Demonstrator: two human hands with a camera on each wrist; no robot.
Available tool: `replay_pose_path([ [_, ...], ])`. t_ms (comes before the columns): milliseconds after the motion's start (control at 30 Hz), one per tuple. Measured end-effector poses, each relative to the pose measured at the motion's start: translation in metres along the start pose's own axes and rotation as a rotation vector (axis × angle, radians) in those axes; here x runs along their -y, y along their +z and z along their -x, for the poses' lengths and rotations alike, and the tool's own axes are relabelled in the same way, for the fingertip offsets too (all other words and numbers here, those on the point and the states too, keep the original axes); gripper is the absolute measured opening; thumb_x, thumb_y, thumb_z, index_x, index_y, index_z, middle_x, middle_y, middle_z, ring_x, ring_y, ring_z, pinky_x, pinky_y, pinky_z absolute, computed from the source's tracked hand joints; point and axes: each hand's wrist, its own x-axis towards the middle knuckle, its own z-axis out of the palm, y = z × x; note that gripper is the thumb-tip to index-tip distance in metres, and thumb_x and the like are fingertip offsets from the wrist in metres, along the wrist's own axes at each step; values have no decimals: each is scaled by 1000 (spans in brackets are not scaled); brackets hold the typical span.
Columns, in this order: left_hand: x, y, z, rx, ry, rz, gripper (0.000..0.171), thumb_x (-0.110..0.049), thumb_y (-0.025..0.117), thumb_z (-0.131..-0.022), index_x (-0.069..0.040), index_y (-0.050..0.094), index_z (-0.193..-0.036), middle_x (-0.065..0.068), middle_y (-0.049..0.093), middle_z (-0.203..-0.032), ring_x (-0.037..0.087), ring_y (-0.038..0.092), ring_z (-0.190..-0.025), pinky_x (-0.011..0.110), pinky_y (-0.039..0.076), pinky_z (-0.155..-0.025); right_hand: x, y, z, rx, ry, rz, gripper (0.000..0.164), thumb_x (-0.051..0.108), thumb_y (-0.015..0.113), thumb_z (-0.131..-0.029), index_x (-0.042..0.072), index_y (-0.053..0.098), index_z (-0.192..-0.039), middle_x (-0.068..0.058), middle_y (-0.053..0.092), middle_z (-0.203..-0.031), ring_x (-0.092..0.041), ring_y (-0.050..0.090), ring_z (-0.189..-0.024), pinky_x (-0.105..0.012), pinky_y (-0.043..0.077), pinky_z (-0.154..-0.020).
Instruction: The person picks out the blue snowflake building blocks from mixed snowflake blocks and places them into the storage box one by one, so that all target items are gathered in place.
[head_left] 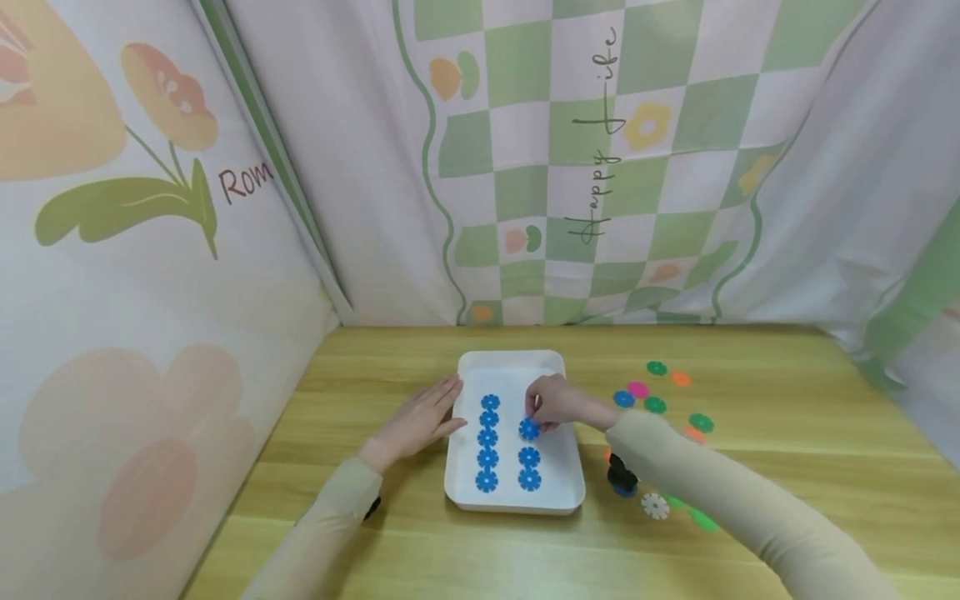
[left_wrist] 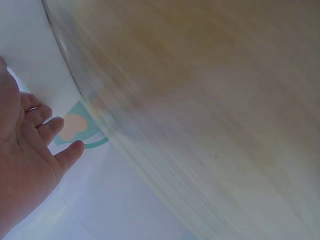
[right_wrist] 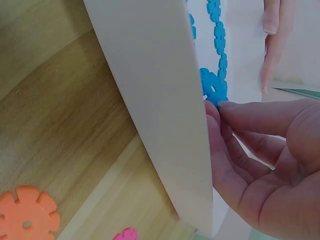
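A white tray (head_left: 510, 500) lies on the table, with blue snowflake discs in two columns inside it. The left column holds several discs, among them a blue disc (head_left: 487, 481); two more, such as this lower disc (head_left: 529, 480), lie at the right. My right hand (head_left: 555, 402) pinches a blue snowflake disc (right_wrist: 212, 87) between thumb and fingers, just above those two in the right column. Against the tray's left rim, my left hand (head_left: 420, 421) rests with its fingers extended; in the left wrist view the hand (left_wrist: 35, 135) holds nothing.
Loose discs lie on the wooden table (head_left: 360, 375) right of the tray: green (head_left: 657, 367), pink (head_left: 637, 389), orange (right_wrist: 27, 215) and white (head_left: 656, 506). A dark object (head_left: 621, 477) sits near the tray's lower right. A printed curtain (head_left: 517, 150) hangs behind.
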Motion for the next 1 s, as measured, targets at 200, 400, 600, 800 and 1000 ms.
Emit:
replay_pose_path([
  [200, -1, 0, 1, -3, 2, -4, 72, -50, 40, -105, -3, 24, -157, 15, 24, -164, 32, 29, -151, 52, 33, -120, 1, 5, -2, 4, 20, 4, 8, 1, 69, -89, 4, 67, -82, -7, 68, -77, -14, 67, -60, -24, 59, -58],
  [400, 0, 1, 1, -5, 0, -17, 72, -50, 39, -105, -4, 23, -157, 14, 23, -165, 31, 29, -151, 51, 33, -120, 4, 5, 0, 22, 36, -7, 8, 1, 69, -89, 3, 67, -82, -7, 68, -77, -16, 69, -62, -26, 59, -59],
  [600, 1, 3, 0, -2, -4, -20, 72, -51, 38, -105, -4, 23, -157, 13, 22, -165, 30, 29, -152, 51, 33, -120, 3, 5, 0, 33, 46, 13, 8, 1, 69, -90, 3, 67, -82, -7, 67, -77, -17, 69, -63, -26, 60, -60],
  [800, 1, 3, -1, -5, -6, -8, 72, -50, 39, -105, -4, 23, -157, 13, 22, -165, 31, 28, -152, 51, 33, -121, 4, 5, 0, 41, 58, 38, 9, 2, 69, -90, 4, 66, -81, -6, 66, -74, -16, 68, -61, -25, 59, -59],
  [1000, 1, 3, -1, -13, 1, -9, 72, -49, 40, -105, -3, 24, -157, 14, 23, -165, 31, 29, -152, 50, 33, -121, 4, 5, -1, 50, 74, 46, 10, 2, 69, -90, 5, 67, -81, -5, 66, -73, -15, 68, -60, -25, 59, -58],
])
